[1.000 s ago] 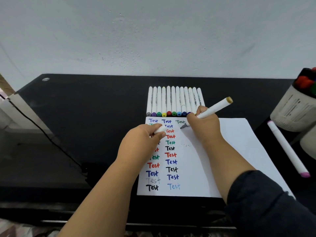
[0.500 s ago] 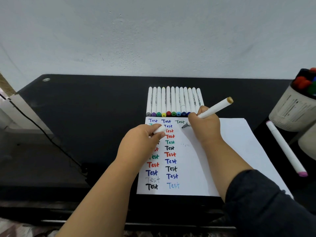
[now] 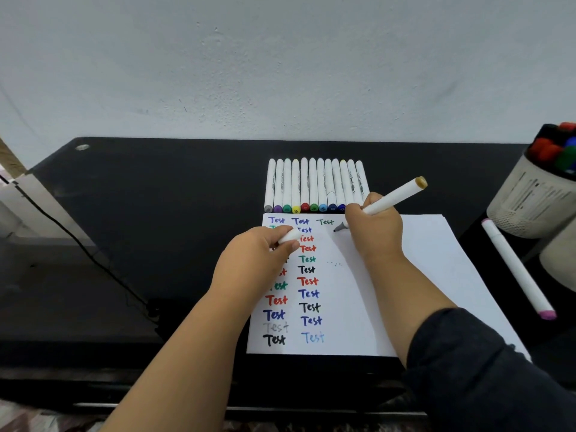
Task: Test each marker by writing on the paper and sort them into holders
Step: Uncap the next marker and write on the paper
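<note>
A white paper sheet (image 3: 430, 269) lies on the black table, with columns of the word "Test" in several colours down its left part. My right hand (image 3: 375, 227) grips a white marker (image 3: 393, 196) with a tan end cap, its dark tip just above or on the paper below the third "Test" of the top row. My left hand (image 3: 254, 263) rests on the paper's left part and pinches a white marker cap (image 3: 289, 236). A row of several white markers (image 3: 313, 185) lies side by side just beyond the paper.
At the right edge stands a pale holder (image 3: 534, 194) filled with markers with coloured caps. A loose white marker with a pink cap (image 3: 517, 269) lies beside it, next to a second pale container (image 3: 561, 260). A black cable (image 3: 78, 241) runs at the left.
Hardly anything has moved. The marker tip has stayed at the same spot on the paper, and no new mark shows there.
</note>
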`<state>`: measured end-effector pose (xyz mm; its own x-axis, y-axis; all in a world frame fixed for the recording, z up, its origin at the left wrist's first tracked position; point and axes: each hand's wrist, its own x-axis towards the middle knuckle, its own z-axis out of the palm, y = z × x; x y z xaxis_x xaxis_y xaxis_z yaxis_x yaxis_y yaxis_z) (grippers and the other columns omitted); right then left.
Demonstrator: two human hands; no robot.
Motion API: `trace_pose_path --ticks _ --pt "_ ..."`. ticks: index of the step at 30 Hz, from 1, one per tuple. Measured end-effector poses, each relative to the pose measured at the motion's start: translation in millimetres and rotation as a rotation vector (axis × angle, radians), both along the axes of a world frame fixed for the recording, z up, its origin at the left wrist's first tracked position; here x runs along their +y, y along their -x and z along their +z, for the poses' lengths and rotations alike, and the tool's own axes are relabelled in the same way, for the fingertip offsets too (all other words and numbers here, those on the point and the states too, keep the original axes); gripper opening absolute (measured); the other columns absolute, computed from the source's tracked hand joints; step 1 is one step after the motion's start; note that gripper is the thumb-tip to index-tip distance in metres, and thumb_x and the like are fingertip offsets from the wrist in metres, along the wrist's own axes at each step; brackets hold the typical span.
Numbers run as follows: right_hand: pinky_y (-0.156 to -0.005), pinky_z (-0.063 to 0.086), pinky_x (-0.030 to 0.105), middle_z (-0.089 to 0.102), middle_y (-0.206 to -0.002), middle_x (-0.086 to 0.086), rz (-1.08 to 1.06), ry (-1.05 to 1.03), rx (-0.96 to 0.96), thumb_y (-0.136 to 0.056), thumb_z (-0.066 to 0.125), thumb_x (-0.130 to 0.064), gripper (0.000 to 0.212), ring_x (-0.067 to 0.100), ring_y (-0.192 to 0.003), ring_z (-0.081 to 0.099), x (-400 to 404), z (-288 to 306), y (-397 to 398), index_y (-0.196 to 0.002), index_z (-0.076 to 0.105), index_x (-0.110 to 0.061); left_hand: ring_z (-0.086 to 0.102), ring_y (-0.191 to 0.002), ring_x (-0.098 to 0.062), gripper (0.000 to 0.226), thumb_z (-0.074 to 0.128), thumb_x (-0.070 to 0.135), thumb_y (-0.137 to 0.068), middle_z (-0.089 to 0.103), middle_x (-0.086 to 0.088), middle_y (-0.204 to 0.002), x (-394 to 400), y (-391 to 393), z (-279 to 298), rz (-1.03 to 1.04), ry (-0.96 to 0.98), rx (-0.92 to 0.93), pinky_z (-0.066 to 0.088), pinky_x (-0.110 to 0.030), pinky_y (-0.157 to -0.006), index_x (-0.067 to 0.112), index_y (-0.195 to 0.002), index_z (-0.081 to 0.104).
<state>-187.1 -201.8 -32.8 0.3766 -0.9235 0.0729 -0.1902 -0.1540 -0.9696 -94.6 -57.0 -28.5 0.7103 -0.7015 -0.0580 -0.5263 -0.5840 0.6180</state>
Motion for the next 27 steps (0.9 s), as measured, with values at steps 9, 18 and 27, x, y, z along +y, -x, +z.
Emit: trace_pose_path --ticks 9,18,27 --pt "-0.041 0.030 0.008 0.039 -0.059 -0.002 -0.026 0.027 0.040 -0.089 0.050 -0.007 0.033 0.007 -0.052 0.037 -2.0 0.2 -1.1 -0.063 0.031 -0.015 0.054 -0.104 -0.010 0.044 0.048 0.046 -0.093 0.056 0.007 -0.128 2.3 1.9 1.8 -0.001 -0.001 -0.008 0.040 -0.023 -0.074 0.038 -0.136 0.045" --pt "-0.044 0.031 0.021 0.042 -0.046 -0.005 -0.001 -0.231 -0.201 -0.085 0.053 -0.005 0.030 0.008 -0.044 0.034 -4.4 21.0 9.1 -0.063 0.037 -0.016 0.057 -0.091 -0.003 0.040 0.057 0.042 -0.090 0.060 0.016 -0.111 7.3 10.6 9.8 0.027 0.119 0.195 0.043 -0.017 -0.065 0.038 -0.130 0.052" --pt "-0.036 0.029 0.015 0.042 -0.053 0.000 0.087 -0.363 -0.269 -0.088 0.053 -0.003 0.025 0.006 -0.040 0.034 30.1 41.1 28.4 -0.066 0.047 -0.013 0.057 -0.073 0.006 0.029 0.068 0.035 -0.084 0.061 0.028 -0.076 14.8 31.0 16.3 0.013 0.294 0.482 0.039 -0.001 -0.047 0.040 -0.112 0.064"
